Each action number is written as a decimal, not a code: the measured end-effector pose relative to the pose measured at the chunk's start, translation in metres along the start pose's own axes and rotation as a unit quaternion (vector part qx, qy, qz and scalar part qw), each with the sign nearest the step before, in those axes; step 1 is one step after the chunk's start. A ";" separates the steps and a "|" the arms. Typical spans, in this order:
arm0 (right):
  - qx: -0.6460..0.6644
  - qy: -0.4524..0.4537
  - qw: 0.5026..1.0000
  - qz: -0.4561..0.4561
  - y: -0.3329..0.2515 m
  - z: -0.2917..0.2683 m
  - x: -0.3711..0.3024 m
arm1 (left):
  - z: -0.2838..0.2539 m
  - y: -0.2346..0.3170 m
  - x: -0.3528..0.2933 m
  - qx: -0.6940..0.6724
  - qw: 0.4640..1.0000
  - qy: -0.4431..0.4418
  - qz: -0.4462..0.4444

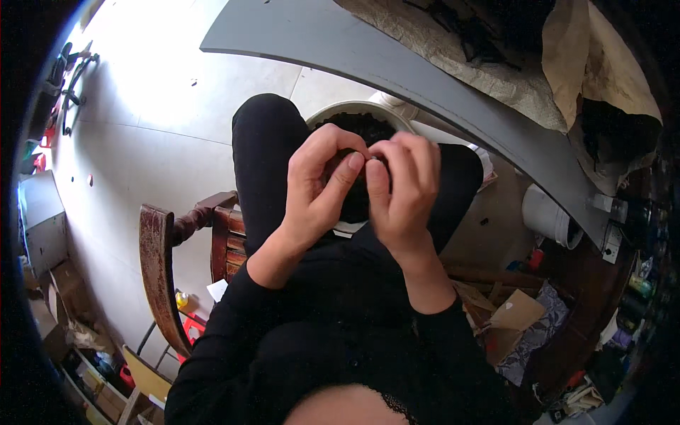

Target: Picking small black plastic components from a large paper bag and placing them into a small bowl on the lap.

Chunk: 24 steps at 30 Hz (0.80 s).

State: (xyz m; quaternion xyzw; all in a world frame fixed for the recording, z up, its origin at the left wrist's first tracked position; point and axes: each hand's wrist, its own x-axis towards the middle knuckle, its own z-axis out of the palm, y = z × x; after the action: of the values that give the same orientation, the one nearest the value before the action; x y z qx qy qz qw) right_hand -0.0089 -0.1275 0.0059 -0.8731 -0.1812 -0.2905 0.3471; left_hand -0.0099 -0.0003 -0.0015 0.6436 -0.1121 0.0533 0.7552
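Black sleeves rise from six o'clock, and both hands meet at the picture's centre. The left hand (pixel 315 188) is curled, its thumb pressed toward the right hand's fingertips; the right hand (pixel 404 188) is curled likewise, forefinger and thumb pinched on a small pale ring-like piece (pixel 371 162) held between the two hands. What that piece is cannot be told; it is mostly hidden by the fingers.

Right behind the hands, at twelve o'clock from them, a white bucket (pixel 354 117) filled with dark bits sits between the person's knees. A grey tabletop (pixel 397 71) sweeps in a curved edge from eleven o'clock to three o'clock, with brown paper (pixel 567 64) and dark scraps on it. A second white tub (pixel 549 216) stands under the table edge at three o'clock.

At four o'clock lie flat brown cardboard pieces (pixel 517 312) and a crumpled grey sheet. At eight o'clock is a worn wooden chair (pixel 159 262), with a small yellow bottle (pixel 182 299) on the floor beside it, and boxes crowd seven o'clock.

Pale floor tiles (pixel 156 106) lie open from nine to eleven o'clock, the widest free room.
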 end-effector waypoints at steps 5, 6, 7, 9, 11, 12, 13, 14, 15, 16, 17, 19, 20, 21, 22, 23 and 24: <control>0.137 -0.153 0.958 0.198 -0.008 -0.018 0.005 | 0.002 0.008 0.003 0.416 0.903 -0.012 0.110; 0.138 -0.152 0.959 0.197 -0.004 -0.016 0.005 | 0.002 0.009 0.004 0.417 0.902 -0.012 0.111; 0.178 -0.138 0.951 0.210 -0.001 -0.013 0.003 | 0.003 0.008 0.005 0.409 0.900 -0.020 0.148; 0.331 -0.075 0.890 0.306 0.003 -0.007 -0.002 | 0.000 0.010 0.010 0.367 0.905 -0.024 0.215; 0.405 -0.107 0.838 0.349 0.010 -0.022 0.002 | -0.003 0.009 0.010 0.269 0.946 0.033 0.177; 0.440 -0.127 0.813 0.361 0.011 -0.026 0.001 | -0.009 0.007 0.009 0.202 0.970 0.037 0.131; 0.440 -0.127 0.812 0.361 0.009 -0.024 0.000 | -0.015 0.004 0.007 0.085 0.996 -0.009 0.029; 0.487 -0.116 0.789 0.357 0.006 -0.021 -0.002 | -0.019 -0.001 0.007 -0.020 0.998 -0.059 -0.022; 0.531 -0.105 0.764 0.351 0.005 -0.018 -0.003 | -0.016 -0.001 0.005 -0.102 0.991 -0.062 -0.066; 0.530 -0.104 0.764 0.351 0.008 -0.017 -0.005 | -0.013 0.000 0.004 -0.183 0.975 -0.065 -0.109; 0.528 -0.108 0.777 0.327 0.012 -0.016 -0.008 | -0.013 -0.001 0.005 -0.184 0.975 -0.066 -0.109; 0.526 -0.112 0.787 0.303 0.014 -0.015 -0.009 | -0.013 -0.004 0.004 -0.318 0.930 -0.113 -0.144; 0.521 -0.114 0.792 0.297 0.015 -0.015 -0.009 | -0.013 -0.004 0.004 -0.318 0.931 -0.112 -0.144; 0.515 -0.115 0.798 0.291 0.015 -0.016 -0.009 | -0.011 -0.004 0.004 -0.336 0.925 -0.113 -0.140; 0.515 -0.115 0.798 0.291 0.015 -0.016 -0.009 | -0.010 -0.005 0.005 -0.354 0.918 -0.113 -0.136; 0.526 -0.106 0.793 0.289 0.015 -0.016 -0.008 | -0.010 -0.006 0.005 -0.354 0.918 -0.114 -0.136; 0.538 -0.097 0.787 0.287 0.014 -0.015 -0.008 | -0.011 -0.009 0.005 -0.372 0.910 -0.120 -0.139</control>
State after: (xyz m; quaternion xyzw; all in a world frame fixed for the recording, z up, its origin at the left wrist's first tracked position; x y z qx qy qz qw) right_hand -0.0134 -0.1492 0.0024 -0.5802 -0.0825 0.0536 0.8085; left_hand -0.0024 0.0093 -0.0104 0.3265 -0.1232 -0.1750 0.9206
